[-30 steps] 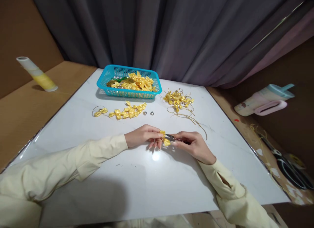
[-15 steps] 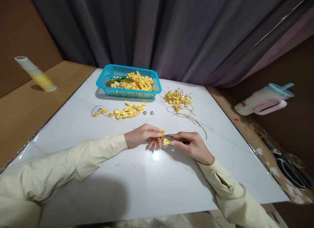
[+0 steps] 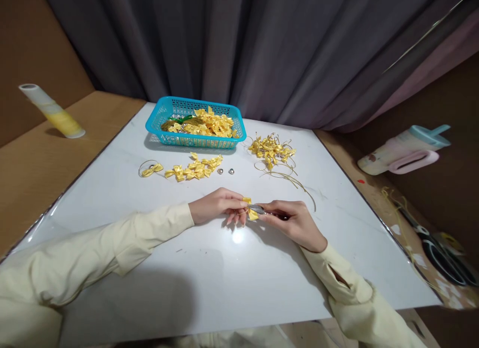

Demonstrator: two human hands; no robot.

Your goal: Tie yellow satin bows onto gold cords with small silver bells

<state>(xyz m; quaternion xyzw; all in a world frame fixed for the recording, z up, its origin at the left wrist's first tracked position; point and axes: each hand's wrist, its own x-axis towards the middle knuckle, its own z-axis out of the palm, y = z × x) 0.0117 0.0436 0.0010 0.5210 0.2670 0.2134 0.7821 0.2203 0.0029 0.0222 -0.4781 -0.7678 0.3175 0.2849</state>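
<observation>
My left hand (image 3: 217, 206) pinches a small yellow ribbon bow (image 3: 250, 208) just above the white table (image 3: 209, 268). My right hand (image 3: 294, 221) is closed round a small metal tool (image 3: 259, 209) whose tip meets the middle of the bow. Both hands sit close together at the table's centre. A row of yellow bows (image 3: 194, 169) lies farther back, with two small silver beads (image 3: 226, 172) beside it. Behind them a blue basket (image 3: 159, 119) holds more bows, and a pile of bows with gold cord (image 3: 272, 151) lies to its right.
A white and yellow spool (image 3: 52, 112) leans on the wooden surface at far left. A pink and blue jug (image 3: 404, 152) lies at right, with black scissors (image 3: 436, 250) and scraps near the right edge. Grey curtains hang behind the table.
Almost nothing differs; both hands keep the same grip on the bow and tool, with only a slight shift of the view.
</observation>
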